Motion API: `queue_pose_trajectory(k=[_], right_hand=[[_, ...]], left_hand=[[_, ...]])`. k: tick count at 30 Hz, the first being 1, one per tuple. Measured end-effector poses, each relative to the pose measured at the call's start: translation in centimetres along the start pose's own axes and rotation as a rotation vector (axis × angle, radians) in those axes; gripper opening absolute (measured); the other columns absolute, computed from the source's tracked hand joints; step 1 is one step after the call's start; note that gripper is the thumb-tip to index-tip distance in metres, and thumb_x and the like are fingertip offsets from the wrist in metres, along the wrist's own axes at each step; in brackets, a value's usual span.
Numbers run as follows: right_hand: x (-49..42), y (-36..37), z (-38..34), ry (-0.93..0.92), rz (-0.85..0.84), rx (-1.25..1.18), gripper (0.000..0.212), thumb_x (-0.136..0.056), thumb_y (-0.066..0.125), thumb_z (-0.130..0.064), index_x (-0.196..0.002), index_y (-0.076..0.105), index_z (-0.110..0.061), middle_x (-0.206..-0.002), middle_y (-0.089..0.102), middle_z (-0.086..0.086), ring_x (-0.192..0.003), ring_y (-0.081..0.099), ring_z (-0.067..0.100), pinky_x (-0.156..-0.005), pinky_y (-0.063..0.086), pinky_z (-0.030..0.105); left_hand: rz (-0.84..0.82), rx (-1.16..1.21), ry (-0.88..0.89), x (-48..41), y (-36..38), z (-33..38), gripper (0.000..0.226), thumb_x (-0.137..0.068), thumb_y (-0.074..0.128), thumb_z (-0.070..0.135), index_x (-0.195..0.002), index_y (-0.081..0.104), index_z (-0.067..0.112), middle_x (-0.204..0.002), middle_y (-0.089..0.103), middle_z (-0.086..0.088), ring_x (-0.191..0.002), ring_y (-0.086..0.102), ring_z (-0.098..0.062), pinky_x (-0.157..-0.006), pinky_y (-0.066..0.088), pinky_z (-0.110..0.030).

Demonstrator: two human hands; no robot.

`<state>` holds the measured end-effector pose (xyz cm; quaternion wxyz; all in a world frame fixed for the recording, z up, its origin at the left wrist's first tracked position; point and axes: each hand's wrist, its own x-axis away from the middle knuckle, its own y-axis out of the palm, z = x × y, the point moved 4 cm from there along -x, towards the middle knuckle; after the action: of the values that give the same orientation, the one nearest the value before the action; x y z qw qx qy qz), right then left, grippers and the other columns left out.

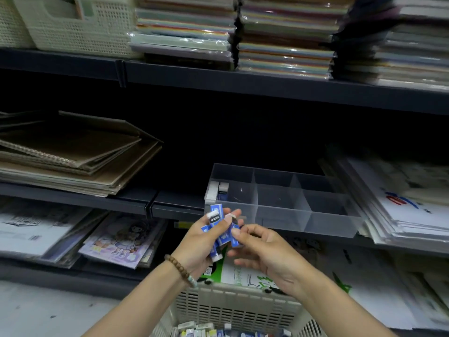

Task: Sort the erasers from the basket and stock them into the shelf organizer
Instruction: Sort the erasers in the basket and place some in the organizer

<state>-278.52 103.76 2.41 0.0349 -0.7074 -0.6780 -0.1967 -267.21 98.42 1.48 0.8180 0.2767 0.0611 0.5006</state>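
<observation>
Your left hand point(200, 239) has its fingers point(233, 212) curled round a bunch of blue-sleeved erasers point(218, 231), a full, tight fistful fanned out above the palm. Your right hand point(266, 252) is up against the bunch from the other side, thumb and forefinger pinched close on one eraser at its near edge, the other fingers loosely bent beneath. A beaded bracelet point(181, 268) sits on the left wrist.

Just beyond your fingers, on the dark shelf point(175, 203), stands the clear organizer point(281, 216), divided into compartments; a few stocked erasers point(218, 189) stand on end in the far left compartment, the one nearest your left fingertips. Directly below your hands is the cream basket point(233, 305), with loose erasers point(204, 332) in its bottom.

Left of your fingers lie brown spiral pads point(73, 154); to the right, a blurred pile of white sheets point(401, 205). High above, the upper shelf point(267, 85) carries wrapped coloured paper stacks point(286, 35) and a slotted cream bin point(80, 23). Under your left fingers, colouring books point(119, 239) lie on the lower shelf, and grey floor point(36, 312) shows low on the left.
</observation>
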Motion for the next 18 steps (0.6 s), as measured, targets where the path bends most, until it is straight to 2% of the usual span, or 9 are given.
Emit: queue_pose_trajectory(k=[3, 6, 8, 10, 13, 15, 18], right_hand=[[0.0, -1.1, -0.3, -0.006, 0.053, -0.045, 0.030, -0.078, 0.069, -0.017, -0.102, 0.062, -0.003, -0.080, 0.072, 0.006, -0.065, 0.067, 0.009, -0.056, 0.052, 0.017], [0.2, -2.0, -0.4, -0.030, 0.082, -0.060, 0.030, -0.081, 0.068, -0.015, -0.108, 0.065, -0.004, -0.087, 0.074, 0.006, -0.069, 0.068, 0.009, -0.058, 0.053, 0.016], [0.2, -2.3, -0.4, -0.031, 0.096, -0.064, 0.024, -0.085, 0.065, -0.016, -0.107, 0.066, -0.006, -0.090, 0.074, 0.006, -0.074, 0.070, 0.011, -0.060, 0.054, 0.017], [0.2, -2.4, -0.3, -0.028, 0.101, -0.084, 0.021, -0.089, 0.060, -0.015, -0.107, 0.066, -0.005, -0.094, 0.073, 0.008, -0.077, 0.070, 0.012, -0.062, 0.055, 0.018], [0.1, -2.6, -0.3, -0.036, 0.128, -0.130, 0.019, -0.090, 0.059, -0.014, -0.104, 0.067, -0.005, -0.090, 0.074, 0.005, -0.074, 0.069, 0.010, -0.063, 0.055, 0.019], [0.2, -2.7, -0.3, -0.044, 0.140, -0.137, 0.016, -0.088, 0.061, -0.016, -0.099, 0.069, -0.008, -0.083, 0.073, 0.002, -0.071, 0.067, 0.007, -0.065, 0.055, 0.018], [0.2, -2.7, -0.2, -0.057, 0.140, -0.097, 0.013, -0.085, 0.064, -0.019, -0.094, 0.072, -0.013, -0.082, 0.073, -0.001, -0.072, 0.064, 0.005, -0.067, 0.053, 0.017]], left_hand=[[0.122, 0.013, -0.068, -0.4, -0.5, -0.7, 0.030, -0.082, 0.060, 0.026, -0.102, 0.060, 0.004, -0.096, 0.074, -0.010, -0.081, 0.070, -0.023, -0.070, 0.052, -0.032], [0.197, 0.169, -0.170, -0.3, -1.0, -1.0, 0.024, -0.096, 0.048, 0.016, -0.100, 0.054, -0.007, -0.078, 0.068, -0.022, -0.062, 0.071, -0.027, -0.049, 0.056, -0.031], [0.169, 0.180, -0.191, -0.3, -1.2, -0.8, 0.024, -0.097, 0.046, 0.011, -0.104, 0.054, -0.011, -0.086, 0.067, -0.026, -0.065, 0.071, -0.029, -0.048, 0.056, -0.030], [0.107, 0.102, -0.177, -0.2, -1.3, -0.6, 0.024, -0.095, 0.048, 0.010, -0.102, 0.059, -0.010, -0.092, 0.071, -0.022, -0.075, 0.072, -0.030, -0.052, 0.056, -0.027], [0.060, -0.138, -0.133, 0.2, -1.5, -0.2, 0.026, -0.074, 0.068, 0.027, -0.088, 0.075, 0.007, -0.096, 0.074, -0.012, -0.085, 0.072, -0.025, -0.054, 0.055, -0.019], [0.087, -0.229, -0.122, 0.3, -1.7, 0.0, 0.043, -0.057, 0.076, 0.039, -0.089, 0.076, 0.010, -0.097, 0.074, -0.009, -0.085, 0.072, -0.022, -0.051, 0.055, -0.018], [0.175, -0.286, -0.164, 0.5, -2.0, 0.0, 0.056, -0.053, 0.077, 0.044, -0.095, 0.070, 0.008, -0.088, 0.074, -0.011, -0.065, 0.071, -0.013, -0.034, 0.042, -0.014]])
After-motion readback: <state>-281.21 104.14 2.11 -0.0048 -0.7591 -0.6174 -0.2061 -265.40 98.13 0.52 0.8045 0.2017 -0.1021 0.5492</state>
